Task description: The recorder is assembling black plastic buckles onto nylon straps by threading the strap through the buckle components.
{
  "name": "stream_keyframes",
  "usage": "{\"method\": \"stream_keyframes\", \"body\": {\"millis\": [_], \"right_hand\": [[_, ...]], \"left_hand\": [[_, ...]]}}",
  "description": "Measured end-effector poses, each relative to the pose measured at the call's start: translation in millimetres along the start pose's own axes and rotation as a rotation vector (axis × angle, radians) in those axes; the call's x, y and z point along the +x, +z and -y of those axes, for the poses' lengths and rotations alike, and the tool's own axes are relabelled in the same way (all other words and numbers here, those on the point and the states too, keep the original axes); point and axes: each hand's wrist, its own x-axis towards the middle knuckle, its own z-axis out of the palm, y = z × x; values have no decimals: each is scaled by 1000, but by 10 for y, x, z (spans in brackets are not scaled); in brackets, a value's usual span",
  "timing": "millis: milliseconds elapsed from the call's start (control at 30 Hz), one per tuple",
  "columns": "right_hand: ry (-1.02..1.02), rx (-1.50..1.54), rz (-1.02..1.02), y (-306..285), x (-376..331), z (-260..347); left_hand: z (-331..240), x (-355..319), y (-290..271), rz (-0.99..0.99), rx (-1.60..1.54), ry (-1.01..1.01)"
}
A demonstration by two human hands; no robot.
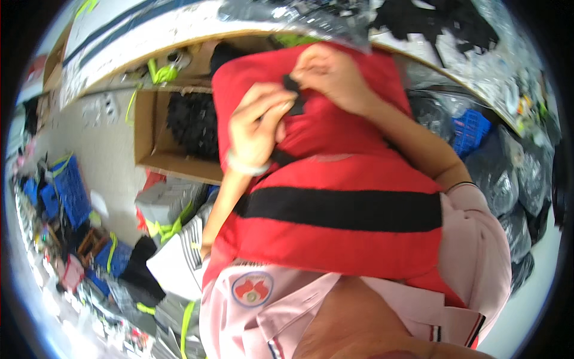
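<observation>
A red fabric item (335, 179) with a wide black stripe (341, 209) lies across my lap and rises in front of me. My left hand (257, 128), with a pale band on the wrist, pinches a small black piece (294, 96) against the upper part of the red fabric. My right hand (329, 75) grips the same black piece from the other side, fingers closed on it. Both hands sit close together near the top of the fabric.
An open cardboard box (149, 131) with dark items inside stands to the left. Blue crates (69, 188) and clutter fill the floor at lower left. Black plastic bags (508, 179) and a blue basket (469, 128) lie at right. A curved table edge (149, 48) runs above.
</observation>
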Motion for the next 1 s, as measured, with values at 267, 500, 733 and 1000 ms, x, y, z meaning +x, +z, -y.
{"method": "stream_keyframes", "body": {"millis": [267,500,733,1000], "right_hand": [[-159,-615,-69,-407,-83,547],[-418,-1632,-724,-2192,481,747],[-680,-1464,-676,-2221,654,832],[-238,-1718,-478,-2714,843,610]], "left_hand": [[238,-489,-1282,-460,123,-286],[938,-501,-1545,-570,-916,-404],[586,-82,-733,-122,-682,-328],[510,173,-249,-111,-371,-311]]}}
